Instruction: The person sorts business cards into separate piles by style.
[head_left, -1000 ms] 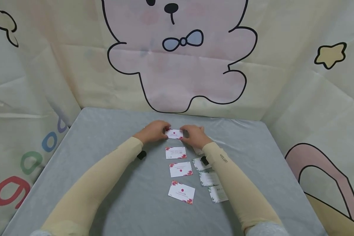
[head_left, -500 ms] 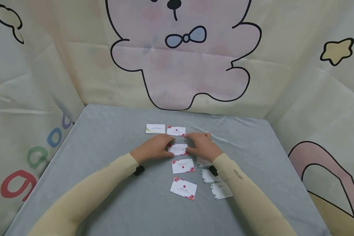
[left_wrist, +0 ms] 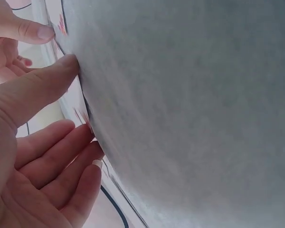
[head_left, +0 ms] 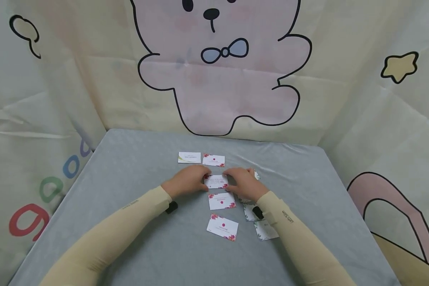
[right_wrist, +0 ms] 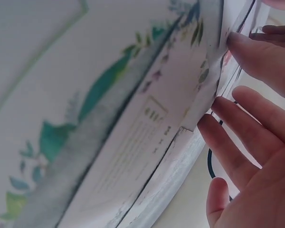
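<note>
A white business card with red floral corners (head_left: 216,181) lies between my two hands on the grey cloth. My left hand (head_left: 187,182) holds its left end, thumb on the near edge and fingers at the far edge. At the right end, my right hand (head_left: 244,183) holds it the same way. Both thumbs show at the card's edge in the wrist views. Just beyond lies a matching red-flowered card (head_left: 213,160), beside a yellow-edged white card (head_left: 189,157). Nearer me are another red-flowered card (head_left: 221,201) and a tilted one (head_left: 222,227).
Several green-leaf cards (head_left: 266,230) form a column on the right, partly hidden by my right hand and sleeve; the right wrist view shows leaf-printed cards (right_wrist: 147,156) close up. Grey cloth (head_left: 157,250) covers the table. A printed curtain (head_left: 111,91) stands behind it.
Both hands have let go of the farthest red-flowered card and come nearer to the second one, now between them. The yellow-edged card, hidden behind my left hand before, is in view.
</note>
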Demonstrator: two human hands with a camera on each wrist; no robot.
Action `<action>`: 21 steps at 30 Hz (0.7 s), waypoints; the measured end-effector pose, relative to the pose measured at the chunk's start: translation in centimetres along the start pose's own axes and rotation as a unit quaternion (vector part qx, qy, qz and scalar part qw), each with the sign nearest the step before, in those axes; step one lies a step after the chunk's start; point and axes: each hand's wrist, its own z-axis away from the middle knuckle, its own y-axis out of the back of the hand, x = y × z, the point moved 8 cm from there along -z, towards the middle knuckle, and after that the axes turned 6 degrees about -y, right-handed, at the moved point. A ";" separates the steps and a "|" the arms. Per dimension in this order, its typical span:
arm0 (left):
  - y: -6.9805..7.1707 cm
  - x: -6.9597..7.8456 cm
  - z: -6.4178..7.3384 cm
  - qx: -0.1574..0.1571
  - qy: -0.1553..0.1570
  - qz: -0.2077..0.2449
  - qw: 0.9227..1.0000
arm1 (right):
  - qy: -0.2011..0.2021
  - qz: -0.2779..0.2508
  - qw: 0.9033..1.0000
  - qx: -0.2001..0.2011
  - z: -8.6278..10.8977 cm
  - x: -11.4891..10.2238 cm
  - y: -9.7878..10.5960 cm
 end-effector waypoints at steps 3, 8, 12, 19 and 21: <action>-0.1 0.2 -0.1 -0.007 0.000 -0.007 1.000 | -0.002 -0.003 1.000 -0.003 0.0 0.1 -0.1; 0.1 0.4 -0.1 -0.002 -0.001 -0.018 1.000 | 0.000 -0.001 1.000 0.005 -0.2 0.3 -0.1; 0.1 0.3 -0.2 0.004 -0.005 -0.021 1.000 | 0.011 -0.007 1.000 0.010 -0.3 0.4 0.0; 0.4 -0.7 -0.7 0.004 -0.007 -0.023 1.000 | 0.023 -0.020 0.999 0.011 -1.3 0.4 0.3; 0.8 -1.1 -1.2 0.005 -0.008 -0.027 1.000 | 0.018 -0.019 1.000 0.014 -1.9 0.7 0.4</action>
